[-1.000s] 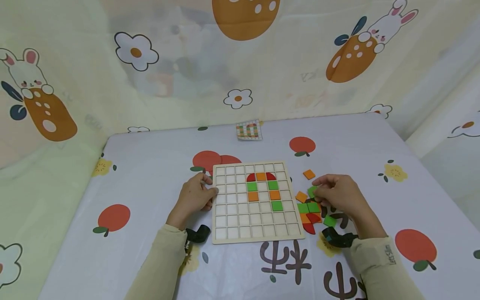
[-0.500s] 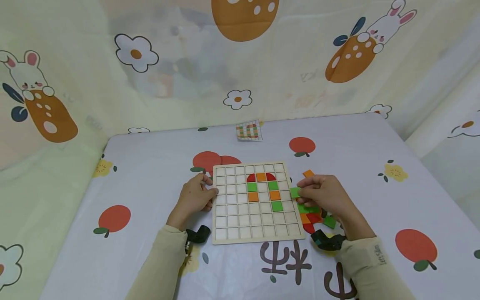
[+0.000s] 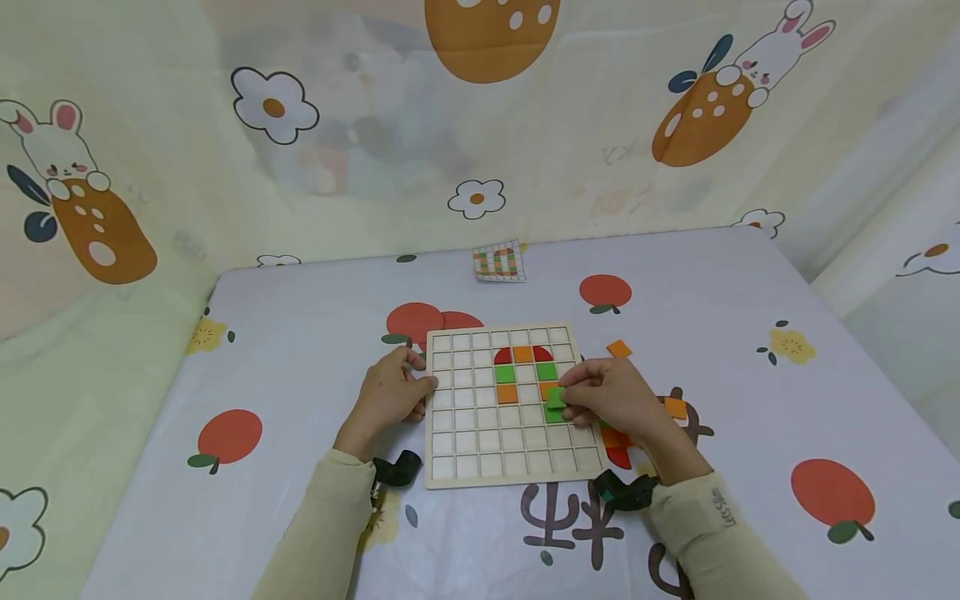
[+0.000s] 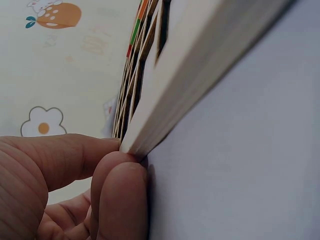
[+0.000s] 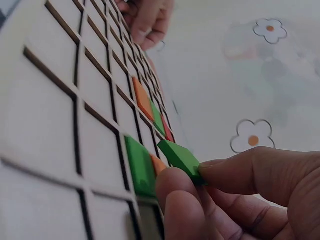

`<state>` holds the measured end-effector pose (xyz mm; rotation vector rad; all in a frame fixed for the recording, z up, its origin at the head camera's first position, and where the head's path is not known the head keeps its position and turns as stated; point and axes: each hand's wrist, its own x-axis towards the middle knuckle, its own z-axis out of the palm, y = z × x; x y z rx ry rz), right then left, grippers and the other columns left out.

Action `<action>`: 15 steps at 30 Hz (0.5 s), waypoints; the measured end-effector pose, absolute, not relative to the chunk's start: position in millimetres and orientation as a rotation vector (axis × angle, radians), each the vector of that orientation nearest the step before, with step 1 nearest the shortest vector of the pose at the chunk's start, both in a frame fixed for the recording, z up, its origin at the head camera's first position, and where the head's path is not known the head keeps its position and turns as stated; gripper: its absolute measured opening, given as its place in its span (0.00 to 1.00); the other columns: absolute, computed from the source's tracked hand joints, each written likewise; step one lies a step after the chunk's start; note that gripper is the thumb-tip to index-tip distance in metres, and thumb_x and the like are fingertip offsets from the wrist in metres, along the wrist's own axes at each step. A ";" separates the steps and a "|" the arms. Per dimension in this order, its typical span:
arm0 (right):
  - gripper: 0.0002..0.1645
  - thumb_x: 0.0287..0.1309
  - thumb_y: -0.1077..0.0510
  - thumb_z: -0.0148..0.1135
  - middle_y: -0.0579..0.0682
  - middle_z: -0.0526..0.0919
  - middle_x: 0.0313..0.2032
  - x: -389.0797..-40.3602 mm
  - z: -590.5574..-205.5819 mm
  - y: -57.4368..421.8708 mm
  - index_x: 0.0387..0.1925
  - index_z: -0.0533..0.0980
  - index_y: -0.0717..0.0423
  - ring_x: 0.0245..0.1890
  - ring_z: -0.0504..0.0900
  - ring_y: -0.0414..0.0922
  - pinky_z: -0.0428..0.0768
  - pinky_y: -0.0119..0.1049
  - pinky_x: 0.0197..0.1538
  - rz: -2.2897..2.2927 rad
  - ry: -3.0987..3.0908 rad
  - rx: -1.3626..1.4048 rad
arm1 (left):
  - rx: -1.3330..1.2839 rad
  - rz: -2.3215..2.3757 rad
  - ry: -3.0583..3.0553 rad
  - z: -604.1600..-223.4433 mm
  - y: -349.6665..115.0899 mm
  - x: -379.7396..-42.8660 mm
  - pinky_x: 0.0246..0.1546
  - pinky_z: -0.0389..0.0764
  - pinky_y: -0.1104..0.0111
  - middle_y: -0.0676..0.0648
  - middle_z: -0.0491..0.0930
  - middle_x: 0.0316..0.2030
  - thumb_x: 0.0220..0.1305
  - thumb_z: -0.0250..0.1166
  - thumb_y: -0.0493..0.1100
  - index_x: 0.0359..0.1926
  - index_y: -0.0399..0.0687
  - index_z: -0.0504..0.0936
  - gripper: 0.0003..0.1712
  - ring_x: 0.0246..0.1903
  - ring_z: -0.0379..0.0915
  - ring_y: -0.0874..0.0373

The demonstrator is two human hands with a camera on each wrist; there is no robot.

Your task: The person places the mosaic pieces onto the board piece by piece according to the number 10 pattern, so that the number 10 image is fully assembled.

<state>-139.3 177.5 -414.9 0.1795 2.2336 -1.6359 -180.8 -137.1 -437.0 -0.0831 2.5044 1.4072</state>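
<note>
A pale wooden grid board (image 3: 457, 421) lies on the table. My left hand (image 3: 390, 387) pinches its left rim, thumb on top and fingertips against the side in the left wrist view. My right hand (image 3: 618, 400) holds a green square tile (image 3: 555, 397) between thumb and fingers over the board's right half. In the right wrist view that held tile (image 5: 181, 159) is tilted, above a green tile (image 5: 140, 167) set in a cell. Red, orange and green tiles sit in two columns joined by an orange tile (image 3: 522, 354) at the top. The held tile partly covers an orange one.
Loose red and orange tiles (image 3: 618, 457) lie by the board's right edge, partly hidden under my right hand. Single orange tiles lie farther off, one behind (image 3: 619, 349) and one to the right (image 3: 675, 408). A small patterned card (image 3: 498, 261) stands near the back edge.
My right hand has carried the green tile leftward from the loose pile to above the board. My left hand stays at the left rim, and the board has not moved.
</note>
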 end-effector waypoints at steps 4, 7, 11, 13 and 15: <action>0.14 0.68 0.63 0.67 0.56 0.88 0.33 -138.7 -416.2 167.7 0.49 0.80 0.69 0.28 0.87 0.46 0.88 0.34 0.34 -1.635 2.226 0.174 | -0.089 1.406 2.504 -436.5 -137.1 -180.7 0.19 0.84 0.69 0.44 0.77 0.23 0.67 0.70 0.39 0.49 0.41 0.76 0.14 0.15 0.77 0.58; 0.13 0.67 0.64 0.68 0.57 0.88 0.32 -138.7 -416.0 162.5 0.48 0.81 0.69 0.27 0.87 0.46 0.88 0.34 0.33 -1.635 2.215 0.179 | -0.093 1.406 2.501 -436.0 -137.0 -180.8 0.20 0.84 0.69 0.44 0.78 0.23 0.67 0.70 0.39 0.49 0.41 0.76 0.14 0.15 0.77 0.58; 0.12 0.66 0.64 0.67 0.57 0.88 0.32 -139.1 -416.7 157.2 0.47 0.81 0.69 0.27 0.87 0.46 0.88 0.34 0.33 -1.639 2.201 0.144 | -0.100 1.410 2.495 -435.8 -137.2 -180.8 0.20 0.84 0.69 0.44 0.78 0.23 0.67 0.70 0.39 0.49 0.41 0.76 0.14 0.15 0.77 0.57; 0.11 0.66 0.65 0.67 0.58 0.89 0.32 -139.7 -417.8 154.9 0.46 0.81 0.70 0.27 0.87 0.46 0.88 0.34 0.33 -1.644 2.193 0.116 | -0.103 1.411 2.493 -435.8 -137.3 -180.9 0.20 0.84 0.68 0.44 0.78 0.23 0.67 0.70 0.39 0.49 0.41 0.76 0.14 0.15 0.78 0.57; 0.11 0.66 0.65 0.67 0.58 0.89 0.32 -140.3 -419.0 152.9 0.46 0.81 0.70 0.27 0.88 0.46 0.88 0.34 0.33 -1.648 2.185 0.095 | -0.102 1.414 2.491 -435.9 -137.4 -180.9 0.20 0.84 0.68 0.44 0.77 0.23 0.67 0.70 0.39 0.49 0.41 0.76 0.14 0.15 0.78 0.57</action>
